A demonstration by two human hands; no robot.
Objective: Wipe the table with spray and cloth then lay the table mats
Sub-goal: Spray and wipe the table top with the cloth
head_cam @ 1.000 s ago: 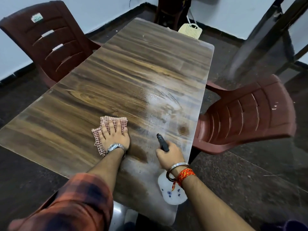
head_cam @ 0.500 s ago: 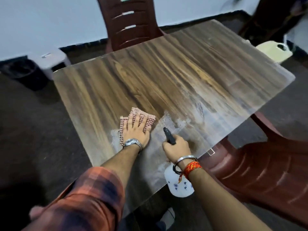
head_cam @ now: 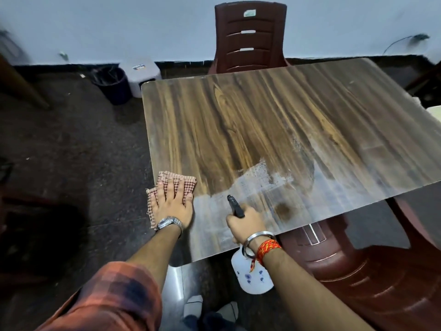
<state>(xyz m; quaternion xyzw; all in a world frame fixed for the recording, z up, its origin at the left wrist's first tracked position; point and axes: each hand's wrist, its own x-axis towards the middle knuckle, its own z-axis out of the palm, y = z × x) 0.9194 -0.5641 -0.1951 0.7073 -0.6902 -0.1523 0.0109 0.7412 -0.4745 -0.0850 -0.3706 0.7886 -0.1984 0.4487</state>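
Observation:
A wood-grain table (head_cam: 262,120) fills the middle of the head view, with a wet, whitish sprayed patch near its front edge. My left hand (head_cam: 173,204) lies flat, fingers spread, pressing a red-and-white checked cloth (head_cam: 177,179) onto the table's front left edge; part of the cloth hangs over the side. My right hand (head_cam: 245,225) grips a spray bottle (head_cam: 253,275) with a black nozzle and a white floral body, held at the front edge, nozzle pointing over the wet patch. No table mats are in view.
A maroon plastic chair (head_cam: 250,37) stands at the far side against the wall. Another maroon chair (head_cam: 370,271) sits tucked under the table's right side. A dark bin (head_cam: 112,84) and a grey stool (head_cam: 142,72) stand on the floor at the left.
The view has swung left, so the table now lies more square-on. My left hand has slid the cloth leftward to the table's left edge. The right hand still holds the bottle.

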